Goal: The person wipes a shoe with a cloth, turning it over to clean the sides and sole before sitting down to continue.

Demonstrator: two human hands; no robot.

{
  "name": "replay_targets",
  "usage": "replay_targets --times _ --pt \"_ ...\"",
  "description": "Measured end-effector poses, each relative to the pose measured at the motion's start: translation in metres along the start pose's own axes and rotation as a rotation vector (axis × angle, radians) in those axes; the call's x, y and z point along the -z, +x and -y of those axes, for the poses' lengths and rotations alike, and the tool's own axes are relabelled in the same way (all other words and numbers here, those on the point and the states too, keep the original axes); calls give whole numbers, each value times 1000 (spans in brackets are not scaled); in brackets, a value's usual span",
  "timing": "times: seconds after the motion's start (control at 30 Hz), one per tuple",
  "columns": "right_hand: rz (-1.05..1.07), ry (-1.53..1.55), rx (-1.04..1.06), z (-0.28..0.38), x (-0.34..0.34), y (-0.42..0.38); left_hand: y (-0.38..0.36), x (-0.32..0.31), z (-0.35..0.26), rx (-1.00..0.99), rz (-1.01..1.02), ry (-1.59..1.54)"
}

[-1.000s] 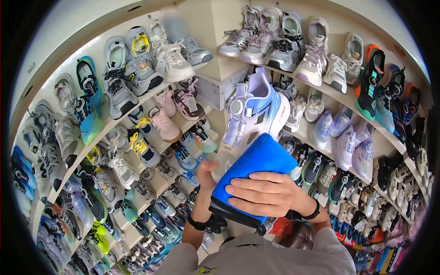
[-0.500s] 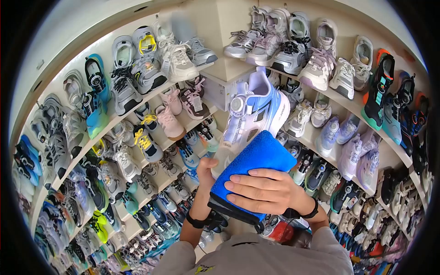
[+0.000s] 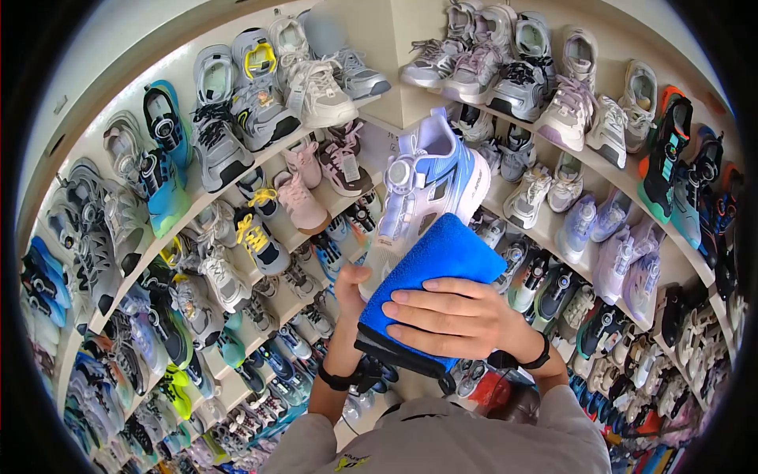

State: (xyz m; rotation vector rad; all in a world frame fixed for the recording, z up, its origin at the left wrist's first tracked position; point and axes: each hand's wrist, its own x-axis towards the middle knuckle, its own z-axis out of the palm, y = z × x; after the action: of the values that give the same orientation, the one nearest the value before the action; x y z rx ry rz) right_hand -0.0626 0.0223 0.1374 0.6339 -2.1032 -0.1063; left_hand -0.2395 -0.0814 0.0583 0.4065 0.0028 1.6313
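Observation:
A lavender-and-blue sneaker with a round dial on its upper is held up in front of me, heel upward and toe toward my body. Its toe is gripped by my left hand, whose thumb shows beside the toe; the other fingers are hidden behind the shoe and cloth. A folded blue cloth with a black edge covers the lower right part of the sneaker. My right hand presses this cloth against the shoe, its fingers lying together across it.
Shelves full of sneakers curve around on the left, and more shelves of sneakers stand on the right. A pale corner pillar rises behind the held shoe. Below my right arm lies a red object.
The sneaker, cloth and both hands have shifted slightly left in view. The shelves appear a little further right near the middle. Both hands keep their hold.

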Motion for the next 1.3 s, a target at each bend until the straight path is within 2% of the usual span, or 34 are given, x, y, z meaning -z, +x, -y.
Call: replay_targets --times 0.03,0.1,0.13,0.2,0.27,0.37,0.43,0.53,0.57,0.7,0.87,1.1,1.17,1.23,1.3 --pt "-3 5 -2 1 -4 2 -2 1 -4 -19 -52 46" --pt "-10 10 -26 5 -10 5 -4 -2 -10 -77 -291 286" --pt "-7 1 -31 6 -13 6 -4 -12 -10 -69 -310 281" --pt "7 -9 -52 10 -18 5 -5 -7 -15 -49 -290 269" --pt "-10 -17 -66 14 -23 6 -11 15 -26 130 -16 -83" --pt "-14 -15 -100 19 -30 8 -16 5 -27 182 -93 -118" --pt "-21 1 -107 22 -34 7 -18 9 -30 218 -52 -130" --pt "-33 8 -87 21 -38 9 -20 12 -31 142 -34 -93" --pt "-32 9 -82 21 -38 9 -22 6 -29 223 11 -220" --pt "-25 12 -63 20 -34 8 -26 4 -25 175 -19 -150" --pt "-26 42 -45 18 -29 1 -18 28 -15 -16 -106 88" --pt "-8 88 -30 11 -8 -1 -28 15 1 -48 -78 -17" --pt "-13 56 -47 5 2 1 -24 26 0 -100 35 7" --pt "-29 18 -73 -3 11 2 -19 22 4 -100 42 -57" --pt "-51 4 -135 -13 17 0 -9 9 12 -122 -9 42"
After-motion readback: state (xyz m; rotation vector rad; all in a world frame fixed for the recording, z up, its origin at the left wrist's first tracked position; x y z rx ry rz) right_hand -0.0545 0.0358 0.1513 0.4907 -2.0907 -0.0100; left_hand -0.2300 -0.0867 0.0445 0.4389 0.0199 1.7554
